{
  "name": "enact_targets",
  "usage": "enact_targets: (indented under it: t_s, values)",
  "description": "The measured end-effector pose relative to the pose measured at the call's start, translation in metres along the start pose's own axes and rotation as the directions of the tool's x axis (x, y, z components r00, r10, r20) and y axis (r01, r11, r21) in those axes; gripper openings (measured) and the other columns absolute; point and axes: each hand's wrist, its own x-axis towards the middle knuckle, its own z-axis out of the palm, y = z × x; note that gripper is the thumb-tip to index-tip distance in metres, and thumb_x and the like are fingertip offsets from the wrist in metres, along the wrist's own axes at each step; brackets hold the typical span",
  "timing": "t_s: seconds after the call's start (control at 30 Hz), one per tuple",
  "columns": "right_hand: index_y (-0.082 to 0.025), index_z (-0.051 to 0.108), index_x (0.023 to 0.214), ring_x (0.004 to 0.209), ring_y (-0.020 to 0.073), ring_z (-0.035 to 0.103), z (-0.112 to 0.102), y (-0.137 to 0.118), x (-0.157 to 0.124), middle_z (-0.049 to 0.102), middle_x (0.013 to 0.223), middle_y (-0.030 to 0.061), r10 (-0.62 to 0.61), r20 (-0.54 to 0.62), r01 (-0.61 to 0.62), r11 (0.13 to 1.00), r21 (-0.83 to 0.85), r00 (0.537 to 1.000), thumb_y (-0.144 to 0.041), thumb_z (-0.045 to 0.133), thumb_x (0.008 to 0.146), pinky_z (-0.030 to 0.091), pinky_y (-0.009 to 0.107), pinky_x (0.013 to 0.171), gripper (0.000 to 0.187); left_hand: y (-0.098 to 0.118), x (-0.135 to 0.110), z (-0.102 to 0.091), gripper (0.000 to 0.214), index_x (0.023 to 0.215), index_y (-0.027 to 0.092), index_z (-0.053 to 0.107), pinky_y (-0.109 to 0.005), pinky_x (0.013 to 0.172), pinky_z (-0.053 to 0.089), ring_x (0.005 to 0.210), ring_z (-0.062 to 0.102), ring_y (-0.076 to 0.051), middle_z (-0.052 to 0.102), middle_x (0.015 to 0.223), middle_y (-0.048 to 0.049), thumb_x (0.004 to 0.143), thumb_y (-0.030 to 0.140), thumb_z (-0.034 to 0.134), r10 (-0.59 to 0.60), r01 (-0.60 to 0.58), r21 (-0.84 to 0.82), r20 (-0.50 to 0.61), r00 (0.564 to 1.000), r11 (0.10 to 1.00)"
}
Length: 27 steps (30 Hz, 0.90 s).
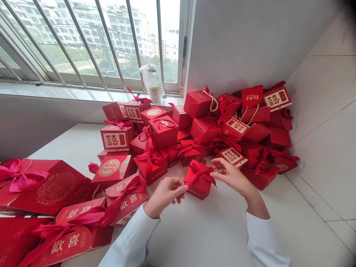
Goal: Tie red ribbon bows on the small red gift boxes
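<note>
A small red gift box (199,188) with a red ribbon bow (200,172) on top sits on the white tabletop between my hands. At the bow's left end, my left hand (167,194) is closed, with thumb and fingers pinched on the ribbon. On the other side, my right hand (230,178) has its thumb and fingers apart, the thumb tip close to or touching the bow's right end; contact is hard to make out. Behind my right hand lies a red box with a white label (233,157).
Red gift boxes are heaped against the wall, among them a box with a rope handle (198,104). Larger ribboned boxes (63,185) stand at the left on the white table (194,237). A bagged jar (154,87) stands on the sill by the barred window.
</note>
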Motion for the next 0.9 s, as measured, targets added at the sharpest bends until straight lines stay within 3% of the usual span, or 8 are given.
enact_targets:
  t_s: [0.2,0.43,0.57,0.63,0.7,0.77,0.83,0.9]
  values:
    - [-0.019,0.043,0.122,0.078,0.0181,0.062,0.02,0.023,-0.017,0.063,0.083,0.001,0.082,-0.1,-0.057,0.971,0.233,0.992,-0.046,0.066,0.075,0.047,0.034,0.075,0.059,-0.019,0.001,0.001,0.036,0.068,0.015,0.052,-0.02,0.048,0.034,0.051,0.054,-0.01,0.058,0.061,0.0004,0.08,0.049,0.053,-0.026,0.027,0.01,-0.03,0.999,1.0]
    - [-0.022,0.038,0.126,0.064,0.0141,0.056,0.051,0.005,-0.047,0.058,0.069,-0.0054,0.094,-0.121,-0.024,0.876,0.481,0.988,-0.041,0.069,0.074,0.045,0.03,0.069,0.064,-0.02,0.007,0.001,0.033,0.073,0.016,0.05,-0.02,0.049,0.034,0.056,0.051,-0.01,0.057,0.063,0.0011,0.081,0.048,0.054,-0.012,0.011,0.01,0.049,0.999,1.0]
    - [-0.023,0.042,0.123,0.063,0.0152,0.054,0.064,0.003,-0.057,0.054,0.068,-0.0049,0.083,-0.256,-0.004,0.955,0.297,0.963,-0.042,0.064,0.078,0.045,0.029,0.065,0.053,-0.02,0.001,-0.001,0.032,0.077,0.017,0.051,-0.022,0.052,0.037,0.062,0.052,-0.013,0.057,0.068,0.0004,0.084,0.048,0.049,0.012,-0.019,0.127,0.063,0.998,0.992]
    - [-0.023,0.049,0.116,0.067,0.0166,0.054,0.067,0.002,-0.058,0.054,0.071,-0.0025,0.01,-0.408,0.026,0.996,0.082,0.913,-0.042,0.063,0.079,0.046,0.031,0.068,0.044,-0.017,-0.004,-0.002,0.031,0.082,0.018,0.054,-0.026,0.059,0.042,0.071,0.055,-0.017,0.059,0.077,-0.0018,0.085,0.049,0.05,0.121,-0.093,0.309,-0.074,0.99,0.946]
    - [-0.023,0.054,0.111,0.075,0.0188,0.055,0.069,0.002,-0.056,0.057,0.081,0.0012,-0.115,-0.503,0.067,0.991,-0.114,0.857,-0.04,0.064,0.079,0.047,0.033,0.073,0.036,-0.011,-0.007,0.0,0.028,0.093,0.02,0.056,-0.033,0.072,0.046,0.085,0.055,-0.021,0.061,0.089,-0.0047,0.086,0.047,0.051,0.322,-0.159,0.507,-0.253,0.912,0.847]
    - [-0.023,0.057,0.107,0.084,0.0207,0.056,0.07,0.001,-0.054,0.059,0.092,0.0045,-0.235,-0.52,0.122,0.962,-0.242,0.821,-0.036,0.063,0.081,0.047,0.035,0.077,0.03,-0.002,-0.005,0.005,0.023,0.102,0.021,0.057,-0.038,0.083,0.045,0.097,0.053,-0.024,0.061,0.102,-0.0066,0.09,0.039,0.05,0.533,-0.251,0.651,-0.277,0.8,0.716]
    - [-0.022,0.059,0.104,0.088,0.0208,0.057,0.073,0.001,-0.05,0.062,0.096,0.0056,-0.317,-0.507,0.16,0.931,-0.328,0.802,-0.03,0.059,0.085,0.047,0.034,0.078,0.02,0.006,0.003,0.012,0.02,0.108,0.022,0.058,-0.038,0.09,0.043,0.106,0.05,-0.023,0.061,0.11,-0.0061,0.094,0.028,0.045,0.684,-0.406,0.732,-0.112,0.721,0.547]
    - [-0.022,0.061,0.1,0.085,0.0198,0.058,0.077,0.003,-0.048,0.064,0.092,0.0055,-0.388,-0.495,0.179,0.891,-0.418,0.777,-0.023,0.051,0.09,0.047,0.033,0.076,0.014,0.009,0.013,0.02,0.025,0.114,0.022,0.057,-0.038,0.093,0.043,0.113,0.048,-0.024,0.062,0.115,-0.0056,0.094,0.021,0.042,0.734,-0.496,0.767,0.049,0.677,0.406]
